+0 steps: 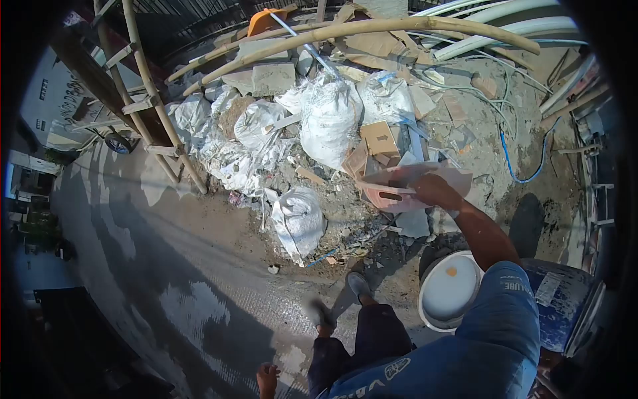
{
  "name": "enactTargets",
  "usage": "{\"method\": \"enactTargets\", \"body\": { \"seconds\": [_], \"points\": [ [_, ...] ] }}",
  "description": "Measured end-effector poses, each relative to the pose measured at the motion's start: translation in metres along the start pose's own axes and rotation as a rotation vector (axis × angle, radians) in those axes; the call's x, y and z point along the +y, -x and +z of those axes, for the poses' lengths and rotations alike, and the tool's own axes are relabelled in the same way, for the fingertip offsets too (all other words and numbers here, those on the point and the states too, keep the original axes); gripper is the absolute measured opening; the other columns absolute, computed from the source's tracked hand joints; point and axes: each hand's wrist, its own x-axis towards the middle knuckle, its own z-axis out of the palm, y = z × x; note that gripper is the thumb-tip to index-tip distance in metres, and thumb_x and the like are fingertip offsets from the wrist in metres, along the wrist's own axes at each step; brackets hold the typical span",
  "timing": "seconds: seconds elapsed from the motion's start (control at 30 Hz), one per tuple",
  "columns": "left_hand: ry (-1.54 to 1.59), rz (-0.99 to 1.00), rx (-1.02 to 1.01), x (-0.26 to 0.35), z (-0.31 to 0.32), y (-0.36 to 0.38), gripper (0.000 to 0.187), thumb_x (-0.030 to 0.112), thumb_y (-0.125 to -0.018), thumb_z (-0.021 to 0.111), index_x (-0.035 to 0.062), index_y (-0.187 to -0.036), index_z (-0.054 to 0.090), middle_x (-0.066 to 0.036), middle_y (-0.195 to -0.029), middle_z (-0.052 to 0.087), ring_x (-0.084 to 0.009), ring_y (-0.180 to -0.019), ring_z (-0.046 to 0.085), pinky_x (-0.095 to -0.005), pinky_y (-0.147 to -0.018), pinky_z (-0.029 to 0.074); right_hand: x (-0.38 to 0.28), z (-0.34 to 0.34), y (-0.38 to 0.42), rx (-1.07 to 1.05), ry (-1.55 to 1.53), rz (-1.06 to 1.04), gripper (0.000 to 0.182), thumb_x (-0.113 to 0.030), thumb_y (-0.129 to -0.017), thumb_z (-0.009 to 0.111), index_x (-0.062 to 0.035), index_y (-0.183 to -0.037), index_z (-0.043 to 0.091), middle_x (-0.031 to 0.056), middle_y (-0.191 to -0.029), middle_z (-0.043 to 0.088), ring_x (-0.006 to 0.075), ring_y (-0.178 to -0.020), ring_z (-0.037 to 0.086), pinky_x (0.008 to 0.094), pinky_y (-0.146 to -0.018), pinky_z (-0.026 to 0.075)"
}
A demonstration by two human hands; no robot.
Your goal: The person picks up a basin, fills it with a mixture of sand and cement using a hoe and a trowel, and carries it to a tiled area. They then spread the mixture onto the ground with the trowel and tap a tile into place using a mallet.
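Note:
My right hand [435,191] is stretched out over the rubble pile, its fingers closed on a pinkish, see-through plastic bag [392,203] with a dark handle slot. Motion smears the bag's edges. Just behind it lie a small cardboard box [378,138] and broken tile pieces. Low in the view, my left hand [267,380] hangs beside my leg with loosely bent fingers and nothing visible in it.
Stuffed white sacks [330,120] lie on the rubble, with another sack [298,223] nearer my feet. A white bucket [450,292] and a blue drum [558,306] stand at right. A bamboo ladder [143,100] leans at left; a blue hose [522,179] lies at right.

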Motion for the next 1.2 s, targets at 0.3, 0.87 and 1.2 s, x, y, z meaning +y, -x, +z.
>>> {"method": "enactTargets", "body": {
  "seconds": [0.3,0.87,1.2],
  "points": [
    [0.085,0.251,-0.124,-0.033,-0.034,-0.071,0.026,0.016,-0.085,0.059,-0.0047,-0.100,0.059,-0.013,-0.078,0.066,-0.0187,-0.065,0.066,-0.0313,-0.053,0.053,-0.056,0.134,0.098,-0.478,0.246,0.073,0.020,-0.021,-0.066,0.062,-0.0132,-0.081,0.071,0.0089,-0.080,0.068,0.0295,-0.077,0.067,0.0458,-0.059,0.051],
    [-0.275,0.149,-0.886,0.146,0.018,-0.109,0.096,0.070,-0.075,0.056,0.0042,-0.139,0.027,-0.022,-0.140,0.030,-0.0462,-0.115,0.042,-0.0679,-0.083,0.039,-0.436,0.125,0.609,0.201,-0.024,0.789,0.024,-0.025,-0.078,0.060,-0.0165,-0.100,0.062,0.0018,-0.104,0.061,0.0207,-0.108,0.052,0.0438,-0.092,0.036],
    [-0.819,0.179,-1.608,0.002,0.275,0.133,0.047,0.034,-0.085,0.057,0.0035,-0.120,0.052,-0.016,-0.113,0.058,-0.0271,-0.103,0.058,-0.0464,-0.089,0.047,-0.657,0.245,0.848,0.570,-0.068,0.979,0.022,-0.020,-0.074,0.062,-0.0178,-0.096,0.064,-0.0019,-0.101,0.059,0.0180,-0.112,0.046,0.0459,-0.104,0.025]
  ]
}}
